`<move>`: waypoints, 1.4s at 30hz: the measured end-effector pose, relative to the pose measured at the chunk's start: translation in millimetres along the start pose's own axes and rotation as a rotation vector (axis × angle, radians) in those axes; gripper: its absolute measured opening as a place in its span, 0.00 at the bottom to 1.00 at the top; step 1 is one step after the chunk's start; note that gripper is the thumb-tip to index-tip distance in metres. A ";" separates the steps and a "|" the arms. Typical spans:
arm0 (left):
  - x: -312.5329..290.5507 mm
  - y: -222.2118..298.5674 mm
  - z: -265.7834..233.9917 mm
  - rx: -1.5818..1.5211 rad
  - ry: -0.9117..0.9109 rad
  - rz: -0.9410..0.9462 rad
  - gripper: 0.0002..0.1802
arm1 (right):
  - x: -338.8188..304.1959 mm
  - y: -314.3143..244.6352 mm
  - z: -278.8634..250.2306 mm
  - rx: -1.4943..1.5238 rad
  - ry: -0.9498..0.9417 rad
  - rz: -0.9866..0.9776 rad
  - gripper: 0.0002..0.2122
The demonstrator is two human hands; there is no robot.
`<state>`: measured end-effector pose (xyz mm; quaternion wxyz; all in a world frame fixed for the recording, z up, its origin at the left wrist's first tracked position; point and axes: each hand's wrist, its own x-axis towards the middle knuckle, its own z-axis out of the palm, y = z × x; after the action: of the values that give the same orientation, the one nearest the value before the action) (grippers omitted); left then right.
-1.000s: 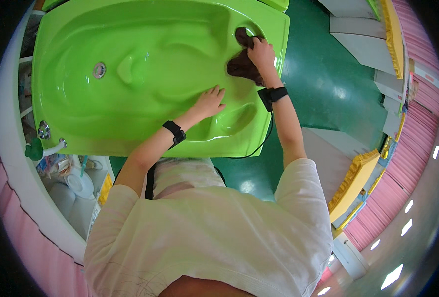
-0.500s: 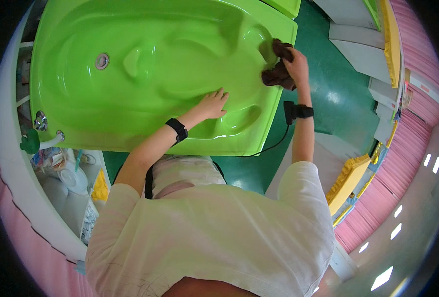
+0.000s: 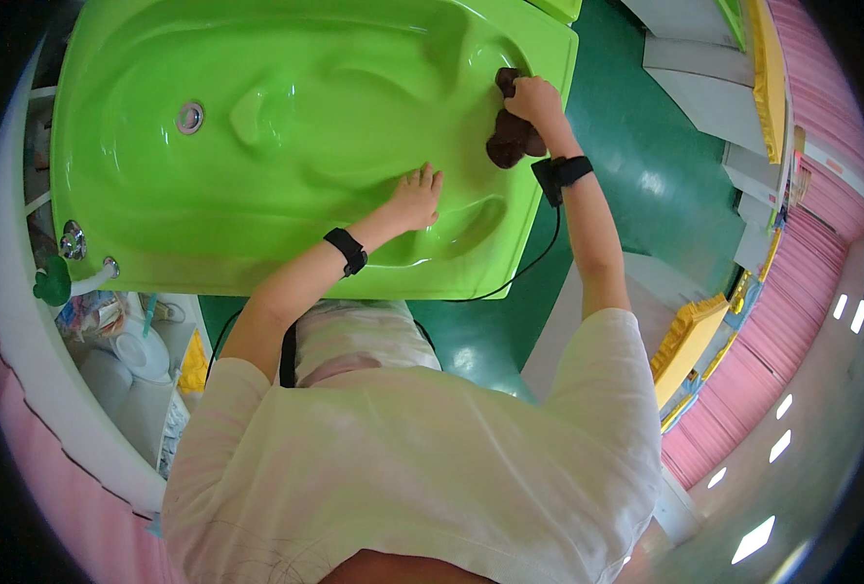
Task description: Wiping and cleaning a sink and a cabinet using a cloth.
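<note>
A bright green moulded tub fills the upper left of the head view. Near its right end, my right hand is closed around a bunched dark brown cloth, which lies against the tub's surface beside the rounded hollow. My left hand rests on the tub's near inner slope, palm down, with its fingers stretched out and nothing in them. Black bands sit on both wrists, and the right one has a small box with a cable.
A metal drain sits in the tub's left part. At the near left corner are a chrome knob and a green shower head. An open shelf with bottles stands below. Yellow-edged white units line the right.
My right hand has moved left with the brown cloth, from the tub's right rim further onto its surface. My left hand stays in nearly the same place.
</note>
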<state>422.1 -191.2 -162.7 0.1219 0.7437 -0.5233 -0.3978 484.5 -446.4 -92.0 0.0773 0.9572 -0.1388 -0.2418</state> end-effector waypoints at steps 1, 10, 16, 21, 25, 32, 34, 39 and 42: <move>-0.1 -1.0 1.6 -0.006 0.058 0.016 0.43 | 3.6 2.4 -2.4 0.078 -0.054 0.035 0.14; -0.6 -4.3 -3.7 -0.117 -0.021 0.014 0.42 | -48.9 40.0 5.0 0.766 0.022 0.160 0.18; -3.8 2.0 -15.3 -0.048 -0.121 -0.014 0.40 | -129.1 13.0 44.9 0.396 0.565 0.128 0.19; -2.3 3.4 -20.4 -0.067 -0.139 0.011 0.42 | -108.8 0.9 70.9 0.254 0.574 0.154 0.24; -2.8 0.5 -17.8 -0.040 -0.127 -0.014 0.43 | -76.3 -17.5 59.9 0.091 0.630 0.114 0.23; -1.2 1.0 -17.3 -0.046 -0.129 0.008 0.43 | 17.1 -77.0 32.0 0.008 0.671 0.095 0.18; -2.8 -0.9 -17.7 -0.093 -0.122 0.031 0.43 | 27.4 -89.0 24.6 0.080 0.694 0.126 0.20; -3.9 -2.0 -19.7 -0.104 -0.143 0.019 0.42 | -31.6 -61.5 8.4 0.438 0.663 -0.183 0.21; -3.6 -5.7 -15.9 -0.107 -0.139 0.011 0.42 | -87.9 -41.3 -2.5 0.508 0.747 -0.070 0.21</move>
<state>437.0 -189.4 -154.0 0.1268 0.7037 -0.5127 -0.4752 420.9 -380.4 -59.9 -0.1236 0.9716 -0.1237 0.1594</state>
